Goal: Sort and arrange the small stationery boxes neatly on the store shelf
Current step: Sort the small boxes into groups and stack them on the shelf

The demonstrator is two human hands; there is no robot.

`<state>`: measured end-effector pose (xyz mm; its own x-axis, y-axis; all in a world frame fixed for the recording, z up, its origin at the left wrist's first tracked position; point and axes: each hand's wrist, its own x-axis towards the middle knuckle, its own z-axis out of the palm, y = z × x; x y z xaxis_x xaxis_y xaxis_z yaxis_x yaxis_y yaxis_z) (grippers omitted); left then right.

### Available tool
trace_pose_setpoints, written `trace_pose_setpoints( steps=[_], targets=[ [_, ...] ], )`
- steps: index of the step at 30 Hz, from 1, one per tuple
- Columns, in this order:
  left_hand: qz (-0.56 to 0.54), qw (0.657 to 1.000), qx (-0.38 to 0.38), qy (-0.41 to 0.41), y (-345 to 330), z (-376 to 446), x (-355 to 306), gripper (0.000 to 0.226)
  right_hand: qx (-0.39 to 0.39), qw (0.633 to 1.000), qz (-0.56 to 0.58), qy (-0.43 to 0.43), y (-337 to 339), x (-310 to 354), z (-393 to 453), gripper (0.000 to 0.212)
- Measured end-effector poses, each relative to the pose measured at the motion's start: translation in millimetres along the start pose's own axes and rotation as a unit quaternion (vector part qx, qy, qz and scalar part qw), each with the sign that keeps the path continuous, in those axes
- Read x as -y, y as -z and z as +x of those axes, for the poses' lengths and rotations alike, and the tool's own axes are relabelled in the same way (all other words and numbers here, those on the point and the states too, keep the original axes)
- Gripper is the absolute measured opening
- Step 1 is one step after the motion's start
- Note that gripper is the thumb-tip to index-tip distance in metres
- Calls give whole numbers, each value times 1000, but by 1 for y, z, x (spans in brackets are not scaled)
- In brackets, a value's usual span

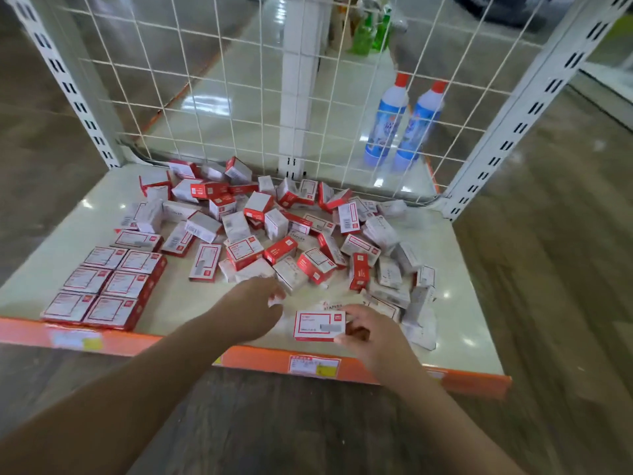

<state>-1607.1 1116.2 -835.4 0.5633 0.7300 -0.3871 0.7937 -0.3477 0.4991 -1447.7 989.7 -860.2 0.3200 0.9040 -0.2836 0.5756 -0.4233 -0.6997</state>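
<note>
A loose heap of several small red-and-white staple boxes covers the middle and back of the cream shelf. At the front left, several boxes lie flat in neat rows. My right hand grips one box, label up, just above the shelf's front edge. My left hand reaches over the shelf beside it, its fingers curled around a small white box at the edge of the heap; that box is mostly hidden.
An orange price strip runs along the shelf's front edge. A white wire grid closes the back between slotted uprights. Two blue bottles with red caps stand behind the grid. Wood-look floor lies on both sides.
</note>
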Motion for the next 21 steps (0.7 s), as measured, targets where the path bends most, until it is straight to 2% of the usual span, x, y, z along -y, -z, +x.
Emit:
trace_pose_setpoints(
  steps=[7,11,18,21],
  targets=[
    [120,992,26,5,-6,-3,8,37,-31,999,-43,0,-12,-15,-4,41],
    [159,986,41,-11,-4,-6,15,44,-18,998,-52,21,-16,-12,2,42],
    [179,982,44,-50,-4,-2,16,42,28,995,-87,26,-28,0,12,32],
    [210,972,56,-84,-4,-3,15,40,47,995,-92,15,-33,5,14,40]
  ],
)
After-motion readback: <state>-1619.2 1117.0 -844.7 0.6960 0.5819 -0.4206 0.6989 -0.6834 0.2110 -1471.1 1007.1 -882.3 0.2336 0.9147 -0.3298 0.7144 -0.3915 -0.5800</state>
